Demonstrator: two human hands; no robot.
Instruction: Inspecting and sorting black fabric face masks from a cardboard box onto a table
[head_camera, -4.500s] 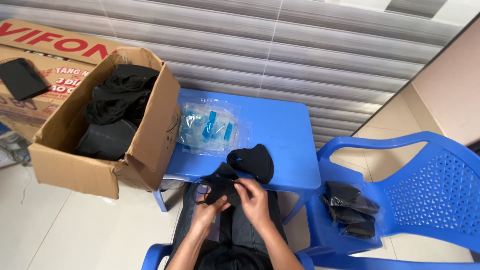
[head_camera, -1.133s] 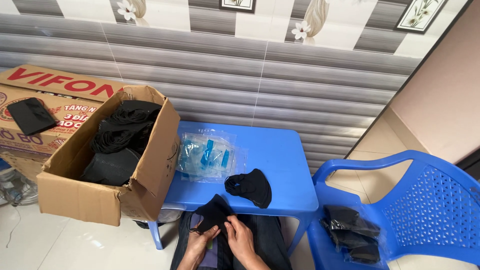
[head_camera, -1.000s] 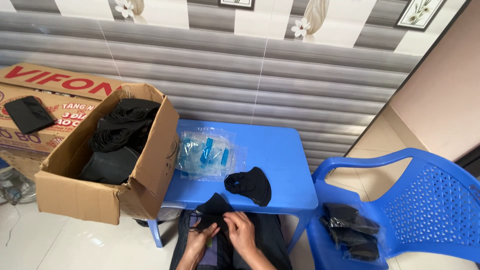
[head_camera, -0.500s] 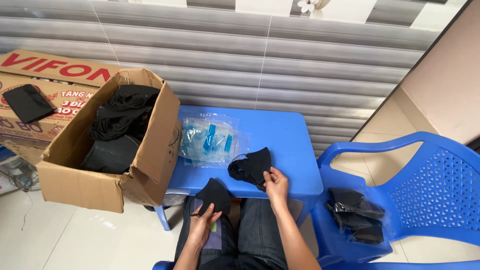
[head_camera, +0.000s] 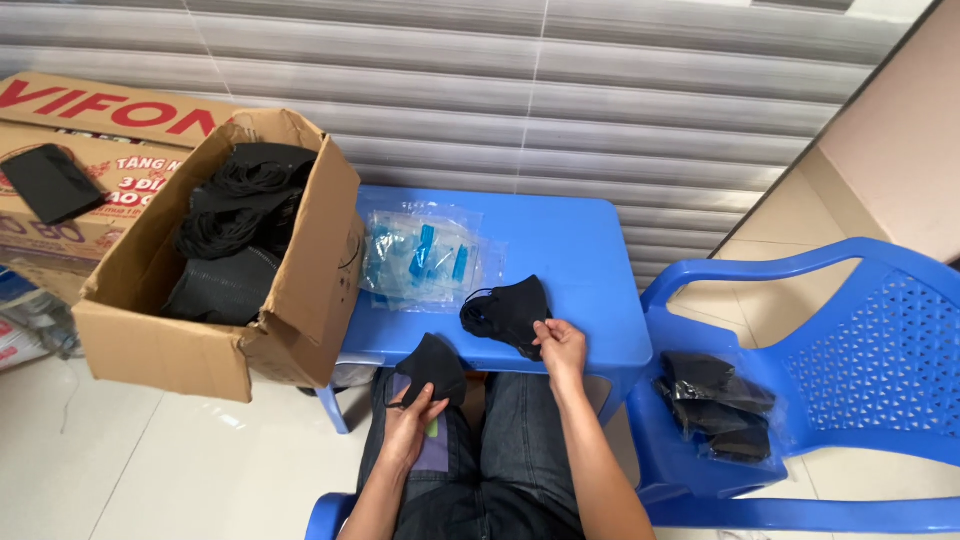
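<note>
From the head camera I see my left hand (head_camera: 412, 432) gripping a folded black mask (head_camera: 432, 365) over my lap, just in front of the near edge of the blue table (head_camera: 580, 240). Its long axis runs from the fingers up toward the table, pointed end uppermost. My right hand (head_camera: 562, 345) pinches the near edge of a small pile of black masks (head_camera: 508, 312) lying on the table's near side, the pile's length running across the table. Further back on the table lie clear plastic bags (head_camera: 425, 258). Against the table's left side stands a cardboard box (head_camera: 190, 350) holding more black masks. To the table's right, a blue chair (head_camera: 880, 350) carries a bagged stack of masks (head_camera: 718, 405).
</note>
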